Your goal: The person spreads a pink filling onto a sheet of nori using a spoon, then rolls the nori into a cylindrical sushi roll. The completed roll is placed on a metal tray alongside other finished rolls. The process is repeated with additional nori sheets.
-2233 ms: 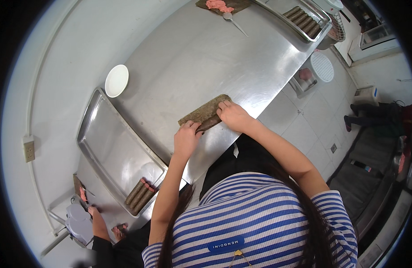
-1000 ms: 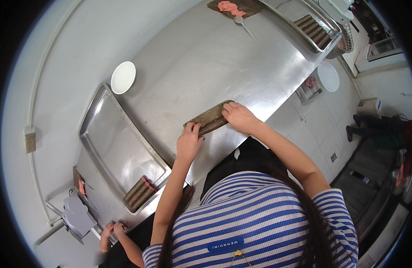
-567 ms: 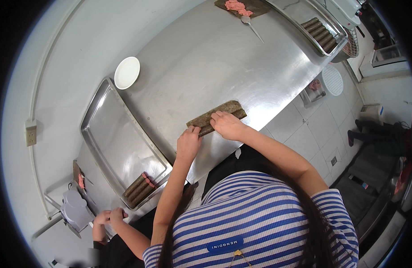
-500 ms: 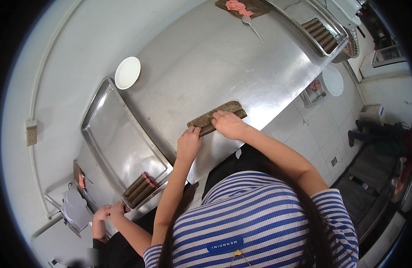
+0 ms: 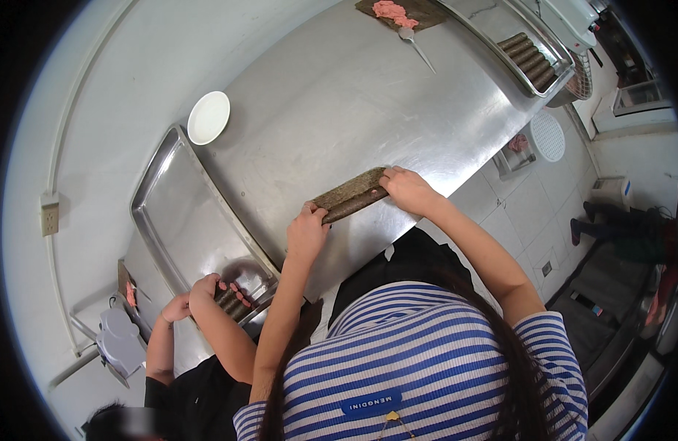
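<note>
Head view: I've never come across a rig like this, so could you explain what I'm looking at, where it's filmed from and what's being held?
There is no machine here, just a person's bare hands. A wide fisheye camera on the person's head looks down, so straight edges bend toward the rim.

The left hand and right hand hold opposite ends of a partly rolled dark sheet at the near edge of a metal table.

To the left are a tray and a white dish. Another person's hands are at the rolls in that tray. At the far end are pink paste, a spoon and a second tray with more rolls.
</note>
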### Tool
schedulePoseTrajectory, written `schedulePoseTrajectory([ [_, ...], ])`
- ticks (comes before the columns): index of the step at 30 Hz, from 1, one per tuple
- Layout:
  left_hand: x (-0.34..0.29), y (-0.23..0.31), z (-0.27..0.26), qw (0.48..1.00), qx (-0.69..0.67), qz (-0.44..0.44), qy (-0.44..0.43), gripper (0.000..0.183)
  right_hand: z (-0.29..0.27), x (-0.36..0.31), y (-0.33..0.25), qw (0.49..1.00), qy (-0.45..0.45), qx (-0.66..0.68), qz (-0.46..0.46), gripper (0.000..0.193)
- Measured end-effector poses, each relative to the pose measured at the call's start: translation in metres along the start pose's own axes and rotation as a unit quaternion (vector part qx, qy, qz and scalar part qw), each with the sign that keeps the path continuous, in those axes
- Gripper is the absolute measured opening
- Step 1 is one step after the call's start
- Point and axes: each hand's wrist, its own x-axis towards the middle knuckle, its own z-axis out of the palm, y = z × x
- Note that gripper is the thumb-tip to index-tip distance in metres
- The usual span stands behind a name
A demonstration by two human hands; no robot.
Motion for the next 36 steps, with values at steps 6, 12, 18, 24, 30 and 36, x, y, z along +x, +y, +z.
schedulePoseTrajectory([
  [6, 0.016, -0.003, -0.011, 0.996, -0.049, -0.036, -0.058, 0.034, -0.002, 0.006, -0.007, 0.992, 0.101, 0.017, -0.075, 0.027],
  [12, 0.028, -0.005, -0.02, 0.991, -0.064, -0.066, -0.094, 0.041, 0.016, 0.02, -0.035, 0.965, 0.168, 0.013, -0.203, 0.028],
  [18, 0.016, 0.016, -0.003, 0.998, -0.009, 0.046, 0.046, 0.041, 0.021, 0.029, -0.036, 0.965, 0.17, 0.002, -0.202, 0.024],
  [24, 0.012, 0.018, 0.011, 0.998, 0.018, 0.04, 0.053, 0.034, 0.027, 0.031, -0.031, 0.97, 0.152, -0.054, -0.183, 0.02],
  [30, 0.011, 0.018, 0.008, 0.999, 0.015, 0.032, 0.039, 0.029, 0.017, 0.02, -0.007, 0.978, 0.132, -0.062, -0.148, 0.016],
  [36, 0.012, 0.018, 0.003, 0.999, 0.007, 0.037, 0.033, 0.029, 0.006, 0.012, 0.007, 0.988, 0.1, -0.064, -0.095, 0.014],
])
